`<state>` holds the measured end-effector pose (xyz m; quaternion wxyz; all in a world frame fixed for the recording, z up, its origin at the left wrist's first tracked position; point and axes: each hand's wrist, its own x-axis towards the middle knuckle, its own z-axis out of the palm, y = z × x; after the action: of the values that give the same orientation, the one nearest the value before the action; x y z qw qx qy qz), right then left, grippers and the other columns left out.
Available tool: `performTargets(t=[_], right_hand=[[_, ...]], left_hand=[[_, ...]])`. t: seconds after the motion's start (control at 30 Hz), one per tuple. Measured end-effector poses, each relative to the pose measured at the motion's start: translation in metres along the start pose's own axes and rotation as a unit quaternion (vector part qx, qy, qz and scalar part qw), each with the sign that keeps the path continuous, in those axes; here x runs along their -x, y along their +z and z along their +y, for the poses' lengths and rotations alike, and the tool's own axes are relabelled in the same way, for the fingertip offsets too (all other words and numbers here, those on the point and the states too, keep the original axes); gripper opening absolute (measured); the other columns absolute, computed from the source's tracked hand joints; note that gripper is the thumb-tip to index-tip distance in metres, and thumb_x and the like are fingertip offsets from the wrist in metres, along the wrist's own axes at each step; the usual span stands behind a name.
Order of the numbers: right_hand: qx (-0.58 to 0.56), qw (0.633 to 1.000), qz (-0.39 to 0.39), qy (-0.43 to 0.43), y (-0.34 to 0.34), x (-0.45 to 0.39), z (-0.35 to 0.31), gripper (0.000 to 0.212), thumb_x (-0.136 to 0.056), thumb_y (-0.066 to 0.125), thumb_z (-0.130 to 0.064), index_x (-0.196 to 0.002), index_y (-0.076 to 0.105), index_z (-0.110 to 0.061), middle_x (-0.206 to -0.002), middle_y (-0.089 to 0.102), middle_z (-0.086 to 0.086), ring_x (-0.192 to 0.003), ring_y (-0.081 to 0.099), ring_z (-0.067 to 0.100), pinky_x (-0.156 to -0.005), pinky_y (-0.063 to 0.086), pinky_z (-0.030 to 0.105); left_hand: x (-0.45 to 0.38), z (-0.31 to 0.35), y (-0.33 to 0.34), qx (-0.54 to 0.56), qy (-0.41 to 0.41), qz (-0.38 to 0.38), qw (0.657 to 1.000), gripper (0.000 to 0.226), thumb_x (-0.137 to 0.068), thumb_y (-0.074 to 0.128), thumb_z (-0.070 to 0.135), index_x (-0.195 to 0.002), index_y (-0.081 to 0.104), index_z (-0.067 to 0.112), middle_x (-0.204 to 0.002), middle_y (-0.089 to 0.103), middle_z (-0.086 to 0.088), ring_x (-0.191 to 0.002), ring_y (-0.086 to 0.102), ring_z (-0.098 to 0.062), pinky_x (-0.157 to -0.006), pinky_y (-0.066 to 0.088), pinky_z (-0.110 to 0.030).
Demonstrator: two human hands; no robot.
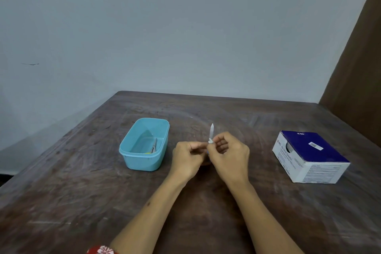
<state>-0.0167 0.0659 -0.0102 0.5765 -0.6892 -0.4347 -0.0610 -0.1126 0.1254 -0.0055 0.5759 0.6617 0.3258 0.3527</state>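
Over the middle of the brown wooden table (206, 212), both my hands meet around a small white capped needle (211, 132) that points upward. My right hand (228, 154) pinches its lower end with curled fingers. My left hand (188, 156) has its fingertips curled against the same base from the left. The part of the object below the fingers is hidden; a small blue bit shows just beneath them.
A light blue plastic tub (132, 153) stands to the left of my hands, with small scissors (154, 145) and something yellow inside. A blue and white box of alcohol swabs (309, 156) sits at the right. A grey wall rises behind the table.
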Motion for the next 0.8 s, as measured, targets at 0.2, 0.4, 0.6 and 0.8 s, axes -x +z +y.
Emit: performTargets(t=[0.2, 0.4, 0.6, 0.8], right_hand=[[-0.006, 0.998, 0.055, -0.016, -0.0004, -0.0044, 0.0029, 0.01, -0.077, 0.067, -0.005, -0.083, 0.067, -0.014, -0.073, 0.063, -0.004, -0.063, 0.059, 0.005, -0.059, 0.048, 0.019], [0.003, 1.0, 0.005, -0.012, 0.0016, -0.0009, 0.0008, 0.01, -0.072, 0.07, -0.007, -0.075, 0.066, -0.015, -0.066, 0.062, -0.006, -0.059, 0.06, 0.006, -0.056, 0.05, 0.019], [-0.026, 0.997, 0.07, -0.03, -0.0009, -0.0036, 0.0014, 0.011, -0.078, 0.066, -0.002, -0.084, 0.067, -0.012, -0.075, 0.062, -0.002, -0.064, 0.059, 0.007, -0.059, 0.049, 0.02], [0.011, 0.999, 0.027, -0.038, 0.0025, -0.0024, 0.0014, 0.011, -0.076, 0.069, -0.007, -0.082, 0.067, -0.016, -0.074, 0.058, -0.009, -0.065, 0.056, 0.003, -0.061, 0.046, 0.012]], left_hand=[[0.003, 0.0011, 0.0044, 0.011, -0.021, -0.044, 0.999, 0.029, -0.078, 0.063, -0.011, -0.096, 0.072, 0.009, -0.089, 0.073, -0.013, -0.087, 0.071, -0.024, -0.079, 0.058, -0.036], [0.0003, -0.0015, 0.0014, -0.01, 0.01, -0.002, 1.0, 0.032, -0.078, 0.06, -0.01, -0.095, 0.074, 0.013, -0.086, 0.075, -0.009, -0.081, 0.072, -0.02, -0.076, 0.059, -0.037], [0.0039, 0.0029, 0.0053, 0.015, 0.001, -0.057, 0.998, 0.027, -0.078, 0.061, -0.013, -0.096, 0.072, 0.006, -0.09, 0.072, -0.017, -0.085, 0.07, -0.027, -0.078, 0.058, -0.039], [0.0006, -0.0008, 0.0003, 0.0, 0.017, -0.018, 1.0, 0.028, -0.078, 0.062, -0.009, -0.096, 0.074, 0.011, -0.087, 0.074, -0.012, -0.084, 0.071, -0.024, -0.078, 0.058, -0.041]])
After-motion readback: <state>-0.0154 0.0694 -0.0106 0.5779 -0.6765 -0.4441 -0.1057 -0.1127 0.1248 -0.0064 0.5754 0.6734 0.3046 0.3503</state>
